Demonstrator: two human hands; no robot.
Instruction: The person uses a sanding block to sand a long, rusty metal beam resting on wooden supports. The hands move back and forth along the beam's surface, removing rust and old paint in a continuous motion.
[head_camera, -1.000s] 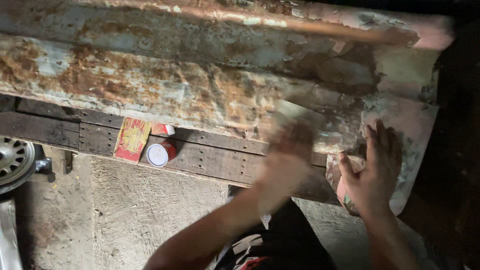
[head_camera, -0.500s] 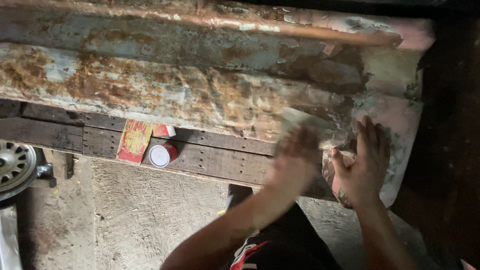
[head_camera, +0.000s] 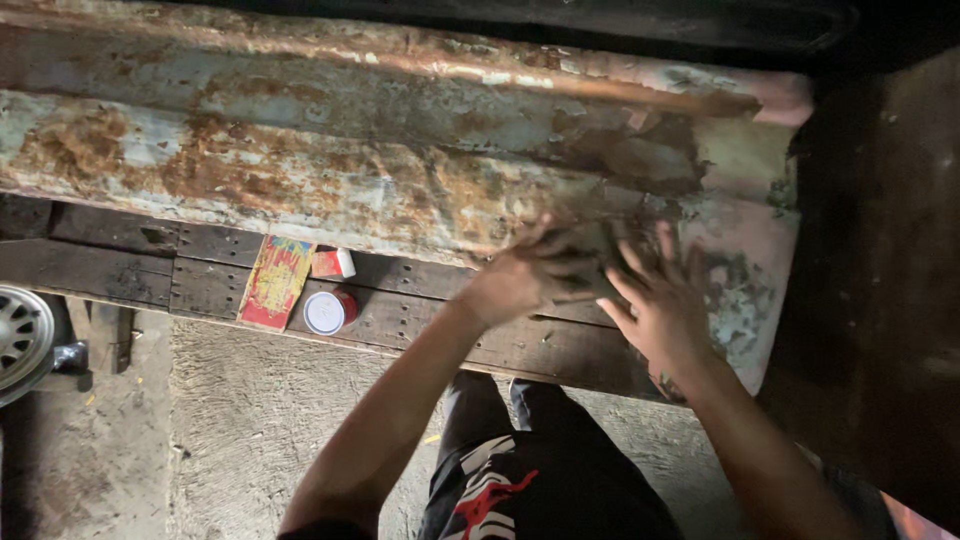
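Note:
A long rusty metal panel (head_camera: 330, 170) with flaking pale paint lies across dark wooden planks (head_camera: 130, 280). My left hand (head_camera: 525, 278) presses a grey sheet (head_camera: 590, 255), like sandpaper, against the panel's lower right part, with its fingers curled over the sheet. Just right of it, my right hand (head_camera: 665, 305) lies flat on the panel with fingers spread. Its fingertips reach the sheet's edge. Most of the sheet is hidden under the two hands.
On the planks to the left lie a flat red and yellow packet (head_camera: 275, 282), a small red box (head_camera: 333, 262) and a round tin with a white lid (head_camera: 325, 312). A wheel rim (head_camera: 20, 340) sits at the far left on the concrete floor (head_camera: 230, 420).
My left hand has moved right and down along the panel with the sheet, close beside my right hand. The right hand has stayed on the panel's end.

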